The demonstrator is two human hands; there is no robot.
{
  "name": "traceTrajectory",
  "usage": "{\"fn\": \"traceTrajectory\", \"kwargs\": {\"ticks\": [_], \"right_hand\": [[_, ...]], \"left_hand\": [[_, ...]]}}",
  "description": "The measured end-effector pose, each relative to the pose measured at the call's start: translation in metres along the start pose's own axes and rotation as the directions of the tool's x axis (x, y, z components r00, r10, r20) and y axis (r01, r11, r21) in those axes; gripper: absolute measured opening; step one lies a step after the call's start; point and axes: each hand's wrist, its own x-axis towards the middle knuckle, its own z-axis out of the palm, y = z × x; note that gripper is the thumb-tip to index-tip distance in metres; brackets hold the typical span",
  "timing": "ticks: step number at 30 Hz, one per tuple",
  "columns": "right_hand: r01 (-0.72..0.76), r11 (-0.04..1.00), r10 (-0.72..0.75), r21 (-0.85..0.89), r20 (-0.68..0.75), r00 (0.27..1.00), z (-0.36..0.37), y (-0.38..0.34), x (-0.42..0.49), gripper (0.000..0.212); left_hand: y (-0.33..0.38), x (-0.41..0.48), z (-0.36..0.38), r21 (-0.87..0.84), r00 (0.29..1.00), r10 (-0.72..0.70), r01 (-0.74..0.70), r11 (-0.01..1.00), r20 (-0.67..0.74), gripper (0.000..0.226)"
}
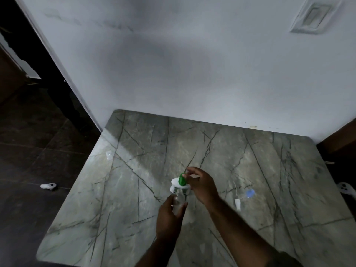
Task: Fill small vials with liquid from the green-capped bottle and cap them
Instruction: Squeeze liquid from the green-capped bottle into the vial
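Note:
A white bottle (178, 185) with a green cap (182, 179) is tipped over near the middle of the marble table (269, 170). My right hand (202, 186) grips it from the right, with fingers spread above the cap. Just below the bottle's spout, my left hand (169, 214) is wrapped around a small clear vial (178, 201). The vial's mouth sits close under the green cap. To the right lie a small white vial or tube (238, 204) and a blue cap (250, 193) on the table.
A small clear item (109, 155) lies near the table's left edge. White controllers rest on the dark floor at left (48, 185) and at the right edge (345, 187). A white wall rises behind the table.

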Motion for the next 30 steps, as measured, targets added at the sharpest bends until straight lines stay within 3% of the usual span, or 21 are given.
{"fn": "traceTrajectory", "kwargs": {"ticks": [5, 13, 22, 26, 30], "right_hand": [[0.053, 0.991, -0.043, -0.126, 0.080, 0.996, 0.000, -0.001, 0.002, 0.028], [0.081, 0.982, -0.062, -0.169, 0.115, 0.991, 0.000, -0.005, 0.009, 0.026], [0.142, 0.934, -0.072, -0.328, 0.216, 0.974, -0.001, -0.007, 0.019, 0.020], [0.143, 0.926, -0.057, -0.350, 0.245, 0.968, -0.006, -0.012, 0.022, 0.022], [0.123, 0.925, -0.035, -0.359, 0.240, 0.970, -0.005, -0.014, 0.027, 0.023]], "left_hand": [[0.006, -0.001, -0.001, -0.042, 0.999, -0.003, 0.002, 0.999, -0.032, 0.050], [0.010, 0.004, -0.002, -0.039, 0.999, -0.003, 0.002, 0.999, -0.042, 0.059], [0.011, 0.007, -0.008, -0.005, 0.999, 0.047, -0.047, 0.999, 0.003, 0.066], [0.014, 0.010, -0.011, 0.023, 0.998, 0.061, -0.061, 0.998, 0.030, 0.054], [0.017, 0.010, -0.014, 0.018, 0.997, 0.076, -0.076, 0.997, 0.026, 0.065]]}}
